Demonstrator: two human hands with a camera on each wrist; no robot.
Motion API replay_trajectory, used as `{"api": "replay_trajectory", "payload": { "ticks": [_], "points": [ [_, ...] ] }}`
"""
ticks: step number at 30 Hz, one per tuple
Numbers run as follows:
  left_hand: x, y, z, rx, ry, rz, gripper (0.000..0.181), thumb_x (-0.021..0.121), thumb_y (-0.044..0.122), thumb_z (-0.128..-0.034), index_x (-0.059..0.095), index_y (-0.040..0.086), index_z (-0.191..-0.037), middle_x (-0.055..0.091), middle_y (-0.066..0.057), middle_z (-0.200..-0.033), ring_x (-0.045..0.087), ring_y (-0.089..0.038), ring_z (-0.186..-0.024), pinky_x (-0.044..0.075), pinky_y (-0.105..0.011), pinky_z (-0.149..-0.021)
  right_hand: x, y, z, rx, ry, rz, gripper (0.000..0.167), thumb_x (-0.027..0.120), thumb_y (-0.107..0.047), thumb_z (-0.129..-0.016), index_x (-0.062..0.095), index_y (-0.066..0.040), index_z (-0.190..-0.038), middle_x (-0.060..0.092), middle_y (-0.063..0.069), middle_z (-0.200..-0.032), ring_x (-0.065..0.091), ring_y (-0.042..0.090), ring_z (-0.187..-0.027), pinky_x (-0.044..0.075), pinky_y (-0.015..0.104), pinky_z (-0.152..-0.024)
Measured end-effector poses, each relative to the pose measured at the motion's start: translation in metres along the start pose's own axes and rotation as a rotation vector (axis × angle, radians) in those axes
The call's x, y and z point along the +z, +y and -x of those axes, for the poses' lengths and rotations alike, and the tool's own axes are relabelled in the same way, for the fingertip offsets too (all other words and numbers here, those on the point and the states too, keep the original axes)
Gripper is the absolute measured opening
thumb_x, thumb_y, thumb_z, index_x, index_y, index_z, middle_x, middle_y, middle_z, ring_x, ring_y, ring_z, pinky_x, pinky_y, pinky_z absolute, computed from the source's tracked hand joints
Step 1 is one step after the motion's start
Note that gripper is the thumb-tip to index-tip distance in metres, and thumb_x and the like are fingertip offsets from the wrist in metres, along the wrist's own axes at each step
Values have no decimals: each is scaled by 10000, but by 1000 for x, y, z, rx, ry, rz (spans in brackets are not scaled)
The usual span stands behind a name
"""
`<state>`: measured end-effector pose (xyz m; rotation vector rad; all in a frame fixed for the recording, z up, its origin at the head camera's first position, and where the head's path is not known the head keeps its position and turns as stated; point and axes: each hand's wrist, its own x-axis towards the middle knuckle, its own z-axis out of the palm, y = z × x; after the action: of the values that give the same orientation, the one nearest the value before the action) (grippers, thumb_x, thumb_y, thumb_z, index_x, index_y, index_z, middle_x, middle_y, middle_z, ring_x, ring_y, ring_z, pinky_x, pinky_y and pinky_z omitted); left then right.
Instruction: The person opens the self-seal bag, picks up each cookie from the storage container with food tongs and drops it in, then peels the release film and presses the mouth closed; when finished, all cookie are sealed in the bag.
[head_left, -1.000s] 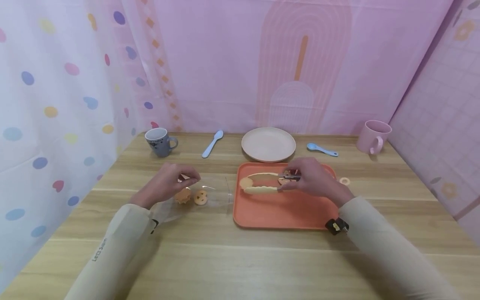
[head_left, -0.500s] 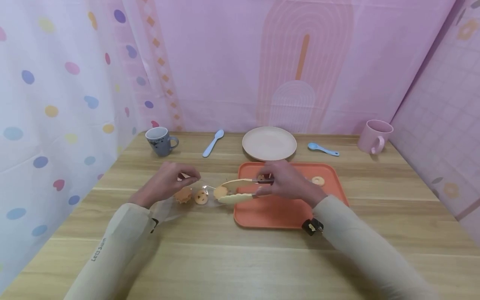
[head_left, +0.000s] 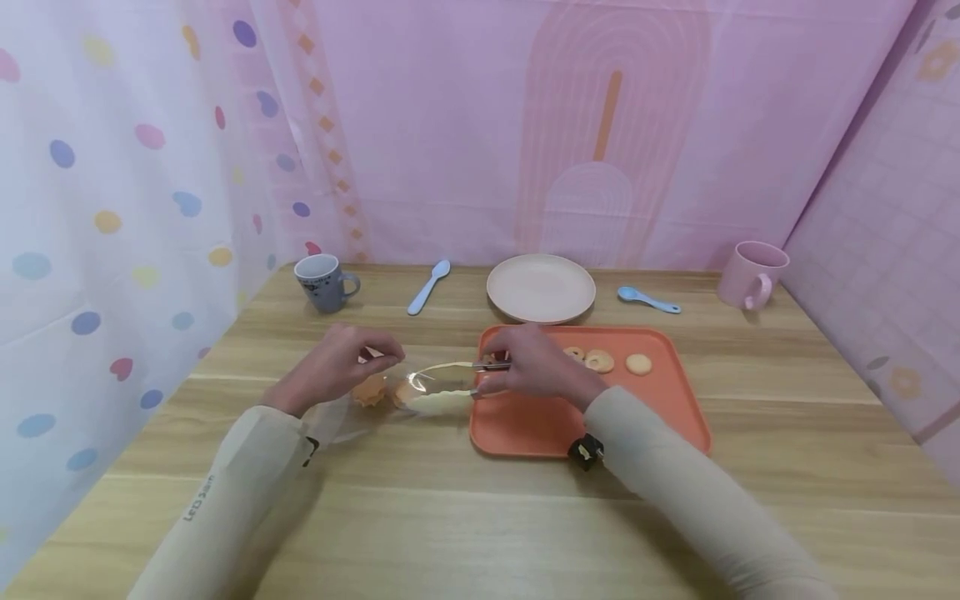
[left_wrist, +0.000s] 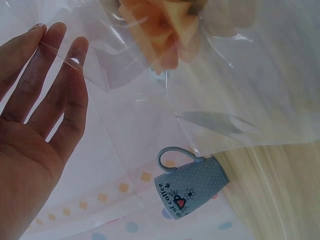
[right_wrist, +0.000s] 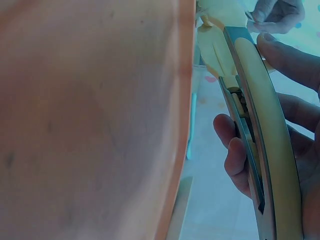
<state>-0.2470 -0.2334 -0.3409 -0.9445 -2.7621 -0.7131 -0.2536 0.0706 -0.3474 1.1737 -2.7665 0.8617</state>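
Note:
My left hand (head_left: 337, 367) pinches the edge of a clear plastic bag (left_wrist: 135, 100) between thumb and fingers. Inside the bag lies a ruffled orange-tan piece (head_left: 370, 390), and a round cookie (head_left: 406, 392) is just right of it. My right hand (head_left: 528, 362) grips yellow-tipped tongs (head_left: 442, 396) over the tray's left part; their tips reach left into the bag's opening around the round cookie. Whether they touch one cookie or two cannot be told. In the right wrist view the fingers wrap the tongs' handle (right_wrist: 272, 135).
The orange tray (head_left: 517, 425) holds several cookies (head_left: 599, 361) along its back. Behind stand a beige plate (head_left: 541, 288), a blue spoon (head_left: 429, 287) and a smaller blue spoon (head_left: 648, 300). A grey mug (head_left: 322, 283) is at the back left, a pink mug (head_left: 752, 276) at the back right.
My right hand has moved left with the tongs, carrying a round cookie from above the tray to the bag's mouth. More cookies on the tray are uncovered. My left hand has stayed in place.

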Motion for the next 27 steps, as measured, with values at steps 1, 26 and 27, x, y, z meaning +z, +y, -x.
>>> {"api": "replay_trajectory", "payload": {
  "ticks": [1, 26, 27],
  "points": [
    [0, 0, 0, 0, 0, -2, 89, 714, 41, -906, 776, 91, -945, 789, -27, -961, 751, -185, -890, 596, -308, -732, 1, -1, -1, 2, 3, 7, 251, 880, -338, -759, 732, -154, -842, 587, -38, -722, 469, 81, -664, 381, 195, -593],
    [-1, -2, -2, -4, 9, -4, 93, 715, 22, -899, 773, 88, -930, 788, -31, -946, 749, -197, -879, 588, -291, -716, -17, -10, 21, 52, 25, 63, 362, 888, -401, -735, 732, -145, -938, 688, 3, -885, 597, 149, -790, 492, 259, -696],
    [-1, -2, -1, -8, 8, -4, 92, 714, 24, -900, 773, 87, -932, 788, -32, -948, 749, -198, -882, 588, -289, -718, -21, -10, 27, 64, 33, 66, 366, 890, -404, -731, 737, -156, -953, 682, -11, -882, 600, 151, -786, 498, 265, -692]
  ]
}}
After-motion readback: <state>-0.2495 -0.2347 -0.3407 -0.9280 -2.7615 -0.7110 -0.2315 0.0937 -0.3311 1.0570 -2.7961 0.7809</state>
